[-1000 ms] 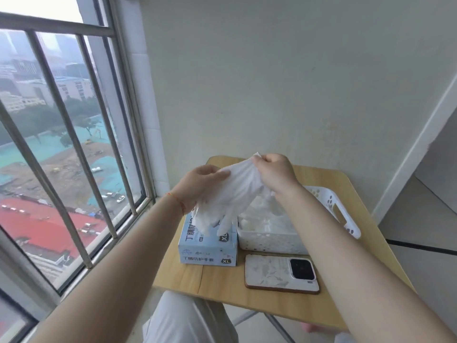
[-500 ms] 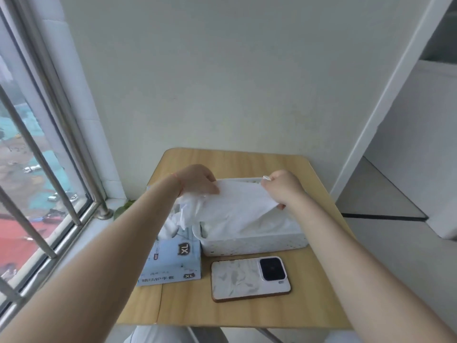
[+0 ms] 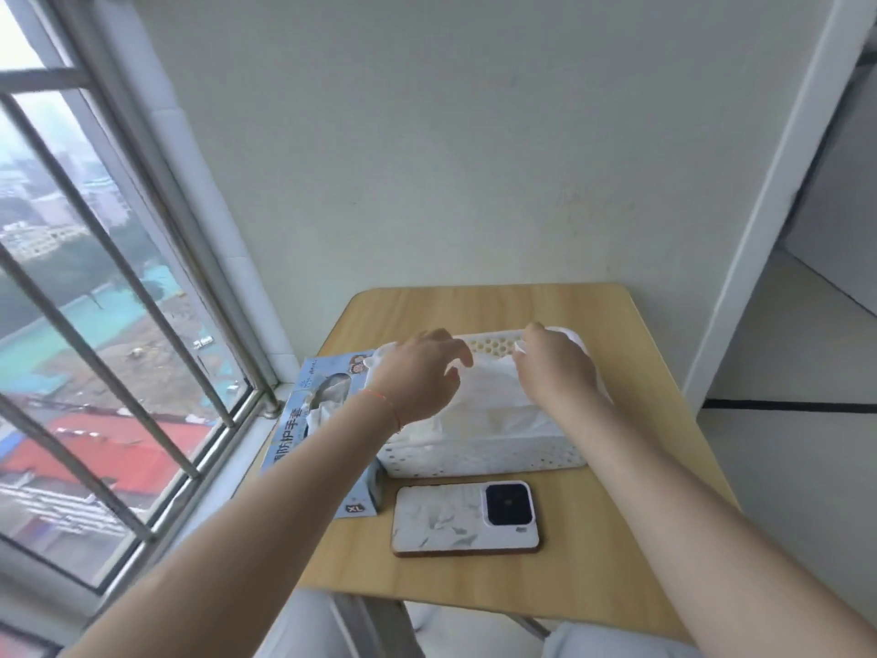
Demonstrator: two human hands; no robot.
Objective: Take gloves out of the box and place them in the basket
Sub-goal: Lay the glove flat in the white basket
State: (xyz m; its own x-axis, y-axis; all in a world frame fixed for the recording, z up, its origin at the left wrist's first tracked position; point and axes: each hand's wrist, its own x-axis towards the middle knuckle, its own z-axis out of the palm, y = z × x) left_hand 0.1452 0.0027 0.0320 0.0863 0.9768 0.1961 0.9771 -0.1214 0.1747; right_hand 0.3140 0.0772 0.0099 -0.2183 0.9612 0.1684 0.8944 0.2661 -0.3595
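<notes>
1. Gloves (image 3: pixel 479 401) lying flat in basket (image 3: pixel 484 455); more poking from box (image 3: pixel 322 410), left of basket.
2. Left hand (image 3: pixel 420 377) loose, fingers spread over basket, gripping nothing.
3. Right hand (image 3: pixel 553 368) over basket's right end; grip unclear.
4. Best pressed flat, then released.
5. One box, one basket, one phone (image 3: pixel 467 520); gloves uncountable.

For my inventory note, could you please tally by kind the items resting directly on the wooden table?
Glove box: 1
Basket: 1
Phone: 1
Total: 3
</notes>
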